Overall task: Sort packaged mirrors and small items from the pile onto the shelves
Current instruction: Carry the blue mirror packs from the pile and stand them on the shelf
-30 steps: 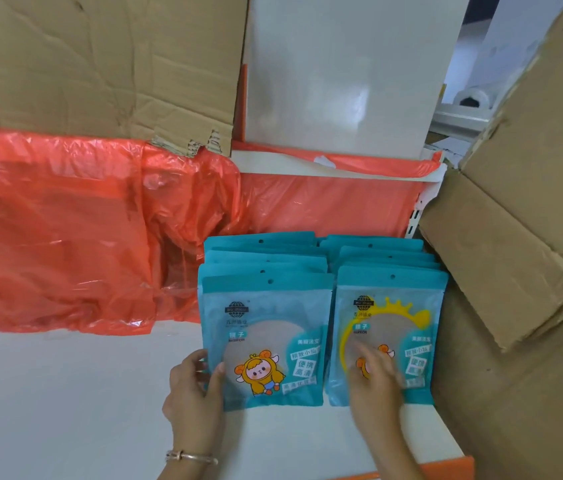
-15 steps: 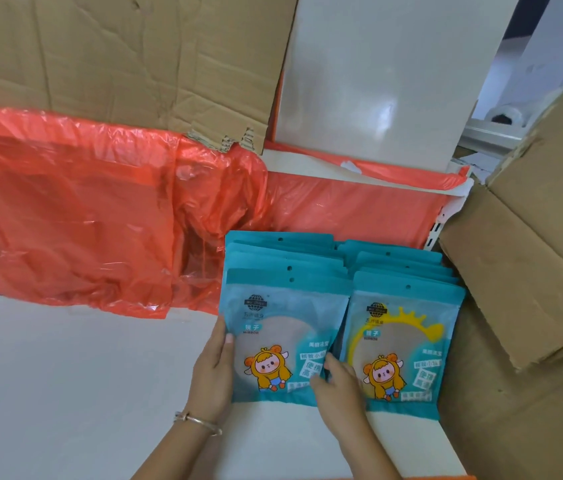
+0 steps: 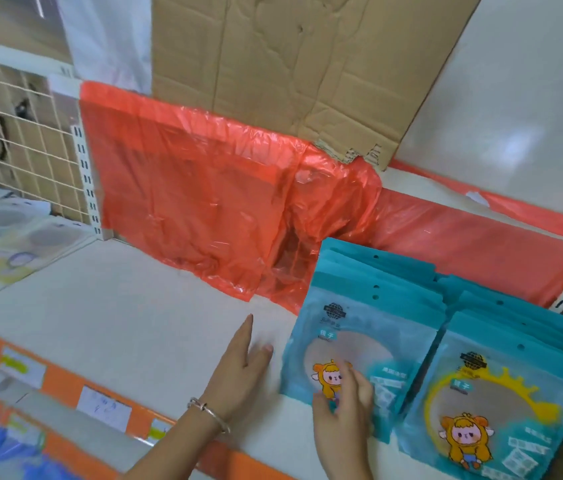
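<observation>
Packets [image 3: 359,327] form two stacks on shelf [image 3: 134,323].

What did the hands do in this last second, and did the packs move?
The right hand crossed from the right stack to touch the front of the left stack. The left hand came off that stack's edge and now lies flat on the shelf. Both stacks stayed put.

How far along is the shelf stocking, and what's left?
Done: left row and right row of teal mirror packs sit on the shelf. In hand: right hand touches the left row's front pack, grip blurred; left hand lies flat beside it. Left: cannot tell from this view.
</observation>
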A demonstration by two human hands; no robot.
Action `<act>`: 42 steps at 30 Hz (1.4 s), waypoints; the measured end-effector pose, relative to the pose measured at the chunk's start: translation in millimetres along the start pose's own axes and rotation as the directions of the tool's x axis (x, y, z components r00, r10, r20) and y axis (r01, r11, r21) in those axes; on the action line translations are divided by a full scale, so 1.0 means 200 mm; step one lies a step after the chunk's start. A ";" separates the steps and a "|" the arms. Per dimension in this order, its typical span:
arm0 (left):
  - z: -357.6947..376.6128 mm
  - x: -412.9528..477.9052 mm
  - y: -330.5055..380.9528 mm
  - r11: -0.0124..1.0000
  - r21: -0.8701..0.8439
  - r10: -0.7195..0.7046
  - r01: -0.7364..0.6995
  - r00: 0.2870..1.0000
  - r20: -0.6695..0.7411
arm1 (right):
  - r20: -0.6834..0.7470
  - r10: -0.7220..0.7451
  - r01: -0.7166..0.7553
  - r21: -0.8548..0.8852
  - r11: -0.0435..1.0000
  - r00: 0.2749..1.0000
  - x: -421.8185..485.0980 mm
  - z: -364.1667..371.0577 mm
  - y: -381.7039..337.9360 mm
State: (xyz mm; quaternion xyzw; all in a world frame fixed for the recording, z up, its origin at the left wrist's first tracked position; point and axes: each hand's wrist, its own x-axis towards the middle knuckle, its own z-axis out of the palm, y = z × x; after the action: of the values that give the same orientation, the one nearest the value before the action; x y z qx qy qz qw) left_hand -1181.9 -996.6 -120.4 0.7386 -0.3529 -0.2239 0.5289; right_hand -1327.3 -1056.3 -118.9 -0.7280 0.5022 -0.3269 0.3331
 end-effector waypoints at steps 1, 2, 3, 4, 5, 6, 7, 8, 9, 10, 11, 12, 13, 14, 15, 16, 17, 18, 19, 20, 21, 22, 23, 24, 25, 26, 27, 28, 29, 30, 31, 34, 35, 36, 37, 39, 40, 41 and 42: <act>-0.09 0.00 -0.01 0.999 0.034 -0.009 0.009 1.000 -0.012 | 0.059 -0.025 0.026 -0.023 0.999 0.998 -0.01 0.06 -0.05; -0.18 0.01 -0.03 0.998 0.066 -0.021 0.023 0.999 -0.027 | 0.138 -0.046 0.054 -0.058 0.997 0.989 -0.01 0.12 -0.10; -0.29 0.01 -0.05 0.995 0.093 -0.032 0.036 0.999 -0.043 | 0.229 -0.069 0.091 -0.088 0.992 0.971 -0.02 0.19 -0.16; -0.39 0.01 -0.06 0.992 0.117 -0.048 0.055 0.997 -0.060 | 0.323 -0.088 0.131 -0.112 0.985 0.942 -0.02 0.25 -0.21; -0.51 0.01 -0.08 0.987 0.142 -0.061 0.073 0.995 -0.084 | 0.408 -0.103 0.172 -0.136 0.976 0.907 -0.03 0.31 -0.29; -0.62 0.02 -0.10 0.982 0.166 -0.072 0.090 0.991 -0.111 | 0.476 -0.122 0.218 -0.151 0.964 0.871 -0.04 0.37 -0.36; -0.74 0.02 -0.12 0.976 0.191 -0.081 0.107 0.987 -0.139 | 0.527 -0.144 0.261 -0.154 0.953 0.838 -0.06 0.43 -0.45; -0.86 0.02 -0.13 0.968 0.218 -0.087 0.124 0.982 -0.168 | 0.570 -0.159 0.290 -0.147 0.946 0.806 -0.07 0.49 -0.53; -0.99 0.01 -0.15 0.959 0.244 -0.094 0.141 0.976 -0.195 | 0.609 -0.174 0.314 -0.131 0.940 0.774 -0.09 0.56 -0.62; -1.11 0.00 -0.16 0.950 0.270 -0.099 0.158 0.970 -0.220 | 0.638 -0.195 0.338 -0.109 0.935 0.745 -0.10 0.63 -0.71; -1.23 -0.01 -0.16 0.940 0.292 -0.107 0.179 0.963 -0.245 | 0.661 -0.215 0.362 -0.091 0.928 0.719 -0.12 0.71 -0.80; -1.36 -0.02 -0.17 0.932 0.308 -0.108 0.193 0.956 -0.272 | 0.681 -0.231 0.383 -0.079 0.921 0.695 -0.14 0.79 -0.90; -1.49 -0.04 -0.18 0.925 0.321 -0.104 0.204 0.948 -0.300 | 0.697 -0.246 0.403 -0.068 0.912 0.673 -0.16 0.87 -1.00; -1.61 -0.05 -0.19 0.917 0.337 -0.100 0.214 0.940 -0.325 | 0.711 -0.265 0.425 -0.053 0.903 0.652 -0.19 0.95 -1.09; -1.74 -0.07 -0.21 0.907 0.354 -0.097 0.227 0.932 -0.349 | 0.721 -0.287 0.450 -0.039 0.892 0.630 -0.22 1.04 -1.19; -1.87 -0.09 -0.23 0.898 0.369 -0.096 0.240 0.925 -0.368 | 0.731 -0.307 0.477 -0.028 0.879 0.610 -0.25 1.13 -1.28; -1.99 -0.11 -0.25 0.891 0.378 -0.096 0.251 0.919 -0.383 | 0.737 -0.327 0.504 -0.021 0.864 0.591 -0.28 1.21 -1.36; -2.11 -0.12 -0.27 0.887 0.382 -0.095 0.260 0.912 -0.399 | 0.742 -0.346 0.527 -0.011 0.850 0.574 -0.32 1.29 -1.44; -2.22 -0.14 -0.29 0.885 0.379 -0.098 0.270 0.904 -0.416 | 0.743 -0.364 0.542 0.002 0.841 0.562 -0.35 1.37 -1.52; -2.32 -0.16 -0.32 0.884 0.371 -0.106 0.284 0.895 -0.433 | 0.744 -0.372 0.545 0.012 0.838 0.556 -0.38 1.45 -1.58; -2.42 -0.17 -0.35 0.880 0.364 -0.121 0.305 0.884 -0.451 | 0.746 -0.371 0.538 0.019 0.842 0.554 -0.41 1.53 -1.64; -2.50 -0.18 -0.38 0.876 0.357 -0.133 0.323 0.875 -0.465 | 0.750 -0.363 0.525 0.025 0.851 0.553 -0.44 1.61 -1.70; -2.58 -0.19 -0.41 0.875 0.348 -0.145 0.337 0.867 -0.476 | 0.757 -0.353 0.513 0.028 0.858 0.550 -0.47 1.68 -1.75; -2.65 -0.21 -0.43 0.874 0.338 -0.156 0.349 0.861 -0.484 | 0.766 -0.343 0.511 0.023 0.859 0.543 -0.50 1.75 -1.79; -2.71 -0.21 -0.46 0.875 0.331 -0.165 0.354 0.859 -0.484 | 0.774 -0.334 0.518 0.010 0.855 0.537 -0.53 1.81 -1.83; -2.76 -0.22 -0.48 0.877 0.327 -0.165 0.351 0.861 -0.481 | 0.780 -0.326 0.529 -0.007 0.849 0.534 -0.54 1.86 -1.87; -2.81 -0.22 -0.50 0.880 0.319 -0.172 0.353 0.862 -0.477 | 0.783 -0.322 0.543 -0.022 0.840 0.531 -0.56 1.91 -1.90; -2.86 -0.22 -0.51 0.882 0.314 -0.171 0.351 0.861 -0.480 | 0.785 -0.325 0.561 -0.034 0.827 0.527 -0.58 1.97 -1.94; -2.92 -0.22 -0.54 0.881 0.311 -0.174 0.356 0.856 -0.487 | 0.788 -0.330 0.580 -0.042 0.813 0.520 -0.59 2.03 -1.98; -2.97 -0.21 -0.56 0.877 0.310 -0.179 0.367 0.849 -0.498 | 0.794 -0.329 0.594 -0.048 0.803 0.510 -0.60 2.08 -2.01; -3.03 -0.20 -0.59 0.872 0.309 -0.187 0.380 0.841 -0.508 | 0.803 -0.324 0.603 -0.053 0.796 0.499 -0.61 2.13 -2.05; -3.18 -0.15 -0.64 0.859 0.294 -0.213 0.418 0.816 -0.537 | 0.819 -0.302 0.625 -0.086 0.776 0.488 -0.60 2.29 -2.16; -3.23 -0.13 -0.66 0.853 0.292 -0.224 0.432 0.809 -0.544 | 0.818 -0.298 0.629 -0.097 0.771 0.492 -0.58 2.35 -2.21; -3.29 -0.11 -0.68 0.849 0.286 -0.234 0.444 0.801 -0.551 | 0.815 -0.300 0.636 -0.106 0.764 0.496 -0.57 2.40 -2.25; -3.35 -0.08 -0.71 0.847 0.282 -0.237 0.451 0.795 -0.559 | 0.812 -0.302 0.646 -0.117 0.754 0.500 -0.56 2.46 -2.29; -3.48 -0.02 -0.78 0.843 0.282 -0.234 0.458 0.784 -0.575 | 0.815 -0.302 0.666 -0.132 0.734 0.495 -0.53 2.57 -2.37; -3.54 0.02 -0.80 0.840 0.283 -0.234 0.462 0.781 -0.579 | 0.818 -0.306 0.673 -0.128 0.729 0.487 -0.51 2.63 -2.41; -3.60 0.07 -0.83 0.838 0.291 -0.227 0.462 0.780 -0.583 | 0.820 -0.315 0.677 -0.115 0.727 0.478 -0.48 2.70 -2.45; -3.67 0.12 -0.85 0.834 0.298 -0.223 0.465 0.777 -0.588 | 0.821 -0.320 0.676 -0.105 0.729 0.473 -0.46 2.78 -2.49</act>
State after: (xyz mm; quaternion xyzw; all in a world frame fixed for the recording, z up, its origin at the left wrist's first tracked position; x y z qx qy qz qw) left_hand -602.5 -524.7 -28.8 0.9211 -0.0881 -0.0236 0.3785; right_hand -647.4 -746.8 -40.7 -0.9630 0.1302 0.0394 0.2328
